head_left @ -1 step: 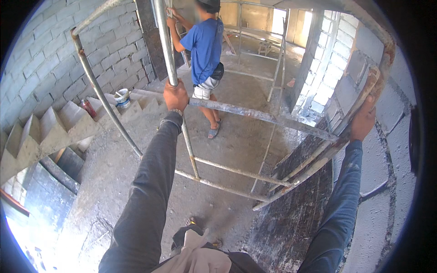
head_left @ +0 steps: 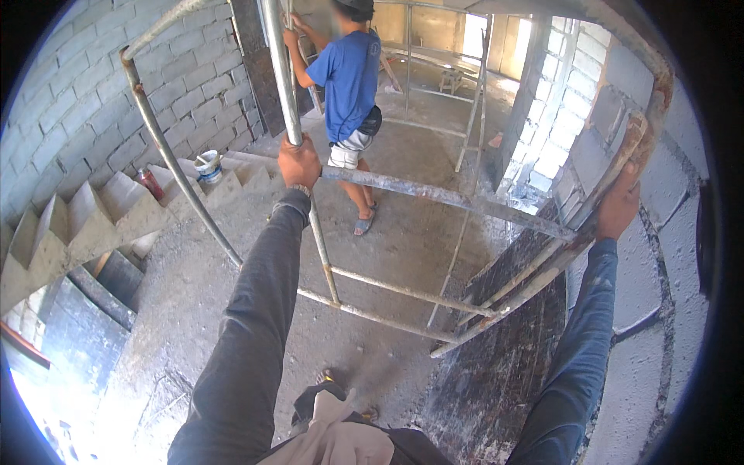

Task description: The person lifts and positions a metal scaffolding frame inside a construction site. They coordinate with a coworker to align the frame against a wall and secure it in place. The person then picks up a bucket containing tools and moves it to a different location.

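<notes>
Far left, stairs and a bucket. The left hand is closed around the frame's upright pipe. A worker stands beyond. The right hand seems wrapped on the rusty right post. Nothing visibly shifts.

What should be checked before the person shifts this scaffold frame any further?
1. Left hand wrapped around the upright pole: ok.
2. Right hand gripping the rusty frame rail: ok.
3. Co-worker in the blue shirt holding the far side: ok, one hand is on a pole.
4. Floor under the frame: not ok, rough and dusty.
5. Bucket on the stairs, apart from the frame: ok.
6. Frame feet on the ground: cannot tell.
</notes>
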A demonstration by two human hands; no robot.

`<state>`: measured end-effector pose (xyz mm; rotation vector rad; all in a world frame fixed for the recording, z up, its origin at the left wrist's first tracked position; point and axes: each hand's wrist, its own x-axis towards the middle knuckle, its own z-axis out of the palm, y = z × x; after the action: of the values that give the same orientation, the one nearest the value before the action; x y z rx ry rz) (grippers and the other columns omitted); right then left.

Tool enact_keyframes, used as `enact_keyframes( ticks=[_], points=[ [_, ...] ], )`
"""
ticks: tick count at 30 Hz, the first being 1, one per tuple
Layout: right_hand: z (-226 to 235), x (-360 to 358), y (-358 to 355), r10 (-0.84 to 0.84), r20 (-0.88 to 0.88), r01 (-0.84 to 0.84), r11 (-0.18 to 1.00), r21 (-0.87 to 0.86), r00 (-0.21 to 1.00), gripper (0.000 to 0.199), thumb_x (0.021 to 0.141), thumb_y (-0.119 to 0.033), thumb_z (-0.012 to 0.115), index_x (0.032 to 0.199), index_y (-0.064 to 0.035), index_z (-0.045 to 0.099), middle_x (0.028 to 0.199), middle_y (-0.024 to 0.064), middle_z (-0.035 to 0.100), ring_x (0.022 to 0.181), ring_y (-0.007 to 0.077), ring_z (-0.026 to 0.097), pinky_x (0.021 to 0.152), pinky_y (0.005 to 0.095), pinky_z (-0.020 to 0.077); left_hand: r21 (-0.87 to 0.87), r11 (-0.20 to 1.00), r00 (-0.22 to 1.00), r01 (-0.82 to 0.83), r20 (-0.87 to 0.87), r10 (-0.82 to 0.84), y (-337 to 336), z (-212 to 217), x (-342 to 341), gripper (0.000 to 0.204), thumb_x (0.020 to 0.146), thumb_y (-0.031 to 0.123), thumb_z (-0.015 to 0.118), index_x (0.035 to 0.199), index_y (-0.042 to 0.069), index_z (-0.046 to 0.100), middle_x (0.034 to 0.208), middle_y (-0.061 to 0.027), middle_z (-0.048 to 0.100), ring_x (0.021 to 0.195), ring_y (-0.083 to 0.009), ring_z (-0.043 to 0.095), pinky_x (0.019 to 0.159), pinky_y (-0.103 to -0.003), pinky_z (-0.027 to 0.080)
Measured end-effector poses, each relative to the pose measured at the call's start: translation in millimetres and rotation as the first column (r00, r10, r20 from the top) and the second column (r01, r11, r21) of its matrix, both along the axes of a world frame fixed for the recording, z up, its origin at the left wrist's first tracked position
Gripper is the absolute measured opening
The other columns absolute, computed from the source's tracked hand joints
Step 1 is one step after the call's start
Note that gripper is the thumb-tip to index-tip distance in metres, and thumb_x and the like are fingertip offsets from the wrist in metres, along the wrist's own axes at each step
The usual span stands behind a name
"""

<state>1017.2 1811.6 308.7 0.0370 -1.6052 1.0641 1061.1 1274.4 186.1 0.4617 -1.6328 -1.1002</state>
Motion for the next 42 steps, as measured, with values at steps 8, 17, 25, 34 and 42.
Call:
enact_keyframes(
  ticks=[8,17,25,34,42],
  points=[
    [1.4,7.1,-3.1,0.054,-0.006,-0.054,0.998,-0.018,0.999,0.067,0.091,-0.058,0.049,0.110,0.0059,0.061,0.099,0.0195,0.066,0.089,0.0280,0.063,0.082,0.0364,0.0469,-0.009,0.999,0.998,0.042,-0.051,-0.042,-17.8,-12.4,-4.1,0.017,0.083,0.014,0.058,0.093,0.000,0.061,0.074,-0.0160,0.065,0.068,-0.0256,0.065,0.065,-0.036,0.048],
    [1.0,15.6,-2.2,0.019,0.018,-0.018,0.999,-0.029,1.000,0.066,0.092,-0.056,0.048,0.109,0.0063,0.061,0.099,0.0193,0.066,0.090,0.0258,0.061,0.083,0.0354,0.0456,-0.067,0.998,0.998,0.007,-0.061,-0.011,8.4,3.4,13.0,0.011,0.085,0.012,0.057,0.087,0.001,0.060,0.068,-0.0106,0.062,0.062,-0.0186,0.060,0.061,-0.034,0.047],
    [0.6,12.1,0.3,-0.051,-0.017,0.050,0.999,-0.017,0.999,0.068,0.090,-0.058,0.049,0.109,0.0063,0.061,0.096,0.0207,0.067,0.087,0.0285,0.064,0.082,0.0365,0.0477,-0.051,0.998,0.991,0.037,-0.126,-0.043,2.5,-2.9,5.9,0.013,0.086,0.014,0.058,0.083,0.002,0.059,0.061,-0.0019,0.055,0.053,-0.0095,0.050,0.051,-0.029,0.042],
    [1.7,11.8,-3.2,0.013,0.029,-0.013,1.000,-0.006,0.999,0.076,0.091,-0.060,0.044,0.116,0.0111,0.056,0.106,0.0262,0.063,0.098,0.0339,0.061,0.089,0.0386,0.0440,-0.032,0.999,0.999,0.025,-0.033,-0.026,6.1,2.4,11.2,0.015,0.083,0.014,0.057,0.089,0.000,0.061,0.071,-0.0134,0.064,0.064,-0.0214,0.062,0.063,-0.034,0.048],
    [-0.7,0.5,1.1,-0.022,-0.008,0.022,1.000,0.000,1.000,0.069,0.090,-0.059,0.048,0.107,0.0064,0.062,0.094,0.0207,0.067,0.085,0.0295,0.063,0.080,0.0370,0.0476,-0.136,0.990,0.996,-0.030,-0.085,0.019,2.1,-0.3,0.0,0.018,0.086,0.015,0.058,0.083,-0.002,0.060,0.062,-0.0085,0.059,0.056,-0.0143,0.054,0.055,-0.033,0.044]
  ],
)
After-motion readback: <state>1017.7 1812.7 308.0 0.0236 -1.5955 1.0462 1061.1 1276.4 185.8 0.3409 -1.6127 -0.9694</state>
